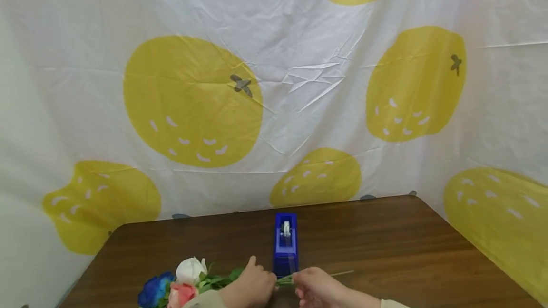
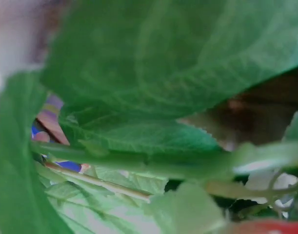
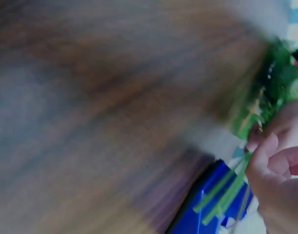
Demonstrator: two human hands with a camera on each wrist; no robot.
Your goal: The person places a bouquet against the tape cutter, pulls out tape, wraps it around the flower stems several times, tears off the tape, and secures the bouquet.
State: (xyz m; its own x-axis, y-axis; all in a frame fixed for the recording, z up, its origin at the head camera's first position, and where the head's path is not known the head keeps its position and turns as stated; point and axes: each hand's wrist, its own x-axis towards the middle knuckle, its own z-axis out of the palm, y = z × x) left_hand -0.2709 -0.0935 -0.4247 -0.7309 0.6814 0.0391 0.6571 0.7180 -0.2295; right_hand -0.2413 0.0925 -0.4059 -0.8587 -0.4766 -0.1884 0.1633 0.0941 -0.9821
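A bunch of flowers lies across the front of the table, with a white rose (image 1: 190, 270), a blue rose (image 1: 155, 290) and a pink rose (image 1: 182, 293) at its left end. My left hand (image 1: 253, 285) grips the green stems (image 1: 284, 280) just below the leaves. Thumb and fingers of my right hand (image 1: 318, 288) pinch the stems farther right, and one thin stem end (image 1: 342, 273) sticks out past it. Directly behind the stems stands a blue tape dispenser (image 1: 285, 247) with a roll of tape. Large green leaves (image 2: 178, 63) fill the left wrist view and hide the left hand there.
The brown wooden table (image 1: 385, 236) has rounded far corners. Behind it and at both sides hangs a white cloth (image 1: 291, 122) printed with big yellow fruit, close to the table's back edge.
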